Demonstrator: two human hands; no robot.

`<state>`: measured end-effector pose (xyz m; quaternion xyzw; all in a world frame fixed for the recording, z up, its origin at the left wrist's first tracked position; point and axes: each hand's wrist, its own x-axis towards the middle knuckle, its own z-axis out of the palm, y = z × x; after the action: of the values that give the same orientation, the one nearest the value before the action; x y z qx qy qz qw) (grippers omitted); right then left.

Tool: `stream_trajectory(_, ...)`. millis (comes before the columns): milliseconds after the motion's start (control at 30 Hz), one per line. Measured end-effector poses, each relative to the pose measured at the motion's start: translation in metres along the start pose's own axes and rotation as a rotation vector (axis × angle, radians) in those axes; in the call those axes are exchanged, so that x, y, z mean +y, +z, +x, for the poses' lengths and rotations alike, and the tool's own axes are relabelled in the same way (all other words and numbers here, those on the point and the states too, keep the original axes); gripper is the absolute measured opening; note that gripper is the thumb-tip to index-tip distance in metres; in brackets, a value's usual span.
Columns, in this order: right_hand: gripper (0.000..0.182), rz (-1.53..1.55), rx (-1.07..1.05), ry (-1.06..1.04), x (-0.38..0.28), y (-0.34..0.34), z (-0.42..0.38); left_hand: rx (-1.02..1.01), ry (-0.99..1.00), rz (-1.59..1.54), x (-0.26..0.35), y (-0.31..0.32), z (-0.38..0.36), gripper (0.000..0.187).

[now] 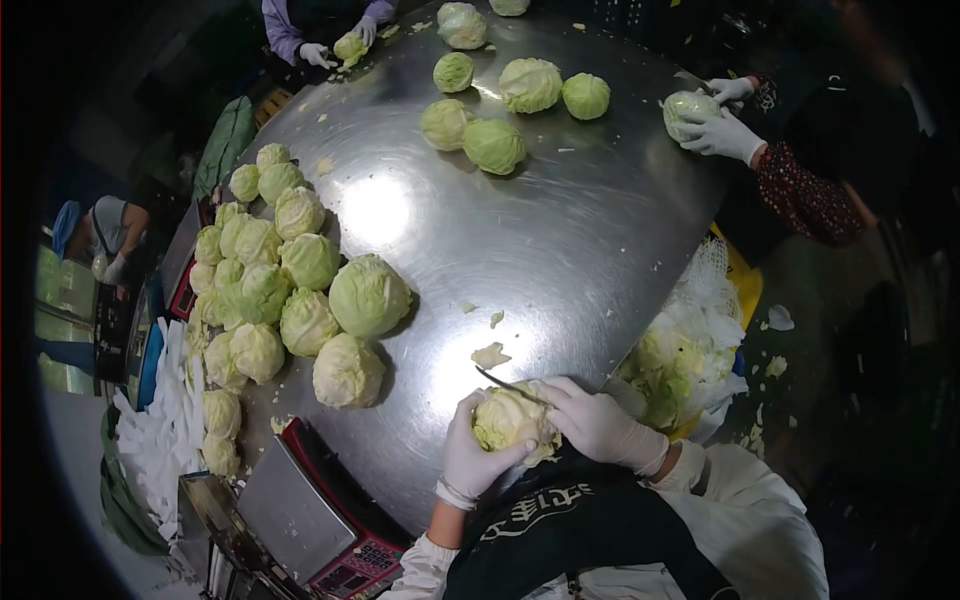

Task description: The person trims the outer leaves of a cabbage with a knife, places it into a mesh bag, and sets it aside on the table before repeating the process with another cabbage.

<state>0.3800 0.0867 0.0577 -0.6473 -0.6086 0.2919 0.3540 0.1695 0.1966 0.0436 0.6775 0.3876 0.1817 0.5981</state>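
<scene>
Close to my apron, a pale green cabbage point(508, 420) rests in my gloved left hand point(474, 446), whose fingers wrap its left side. My gloved right hand point(598, 424) is closed on a knife, its handle mostly hidden by the fingers. The dark curved blade of the knife point(505, 384) lies across the top of the cabbage and points to the upper left. Just beyond the blade, a torn piece of leaf point(491, 355) lies on the metal table point(560, 270).
Many cabbages point(262, 290) are heaped on the table's left; several more point(495, 146) lie farther back. A red scale point(300, 505) stands lower left. Leaf scraps fill a bag point(680, 350) at the right edge. Co-workers' gloved hands point(722, 135) hold cabbages across the table.
</scene>
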Motion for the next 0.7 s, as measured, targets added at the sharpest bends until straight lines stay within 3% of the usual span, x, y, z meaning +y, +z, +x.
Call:
stream_trajectory(100,0.037,0.229,-0.041,0.155,0.028,-0.007,0.013,-0.051,0.167,0.070,-0.010,-0.001,0.000,0.088)
stream_trajectory(167,0.037,0.305,-0.120,0.225,0.026,-0.014,0.013,-0.011,0.125,-0.003,-0.018,0.002,-0.003,0.088)
stream_trajectory(233,0.039,0.188,-0.053,0.053,-0.006,-0.020,0.012,0.031,0.069,-0.072,-0.018,0.002,-0.008,0.087)
stream_trajectory(300,0.047,0.178,-0.097,0.140,-0.015,-0.022,0.015,0.026,0.067,0.066,-0.009,0.002,-0.006,0.085)
stream_trajectory(367,0.053,0.009,-0.112,0.044,-0.003,-0.023,0.019,0.035,0.122,0.163,-0.001,0.003,-0.005,0.084)
stream_trajectory(500,0.041,-0.053,-0.111,-0.092,0.005,-0.035,0.029,0.016,0.112,0.298,0.022,0.010,-0.003,0.080)
stream_trajectory(633,0.032,-0.128,-0.045,-0.154,0.007,-0.030,0.029,0.103,0.132,0.184,0.016,0.022,-0.002,0.078)
stream_trajectory(700,0.033,-0.122,-0.046,-0.147,0.013,-0.030,0.033,0.067,0.097,0.393,0.030,0.021,-0.002,0.078)
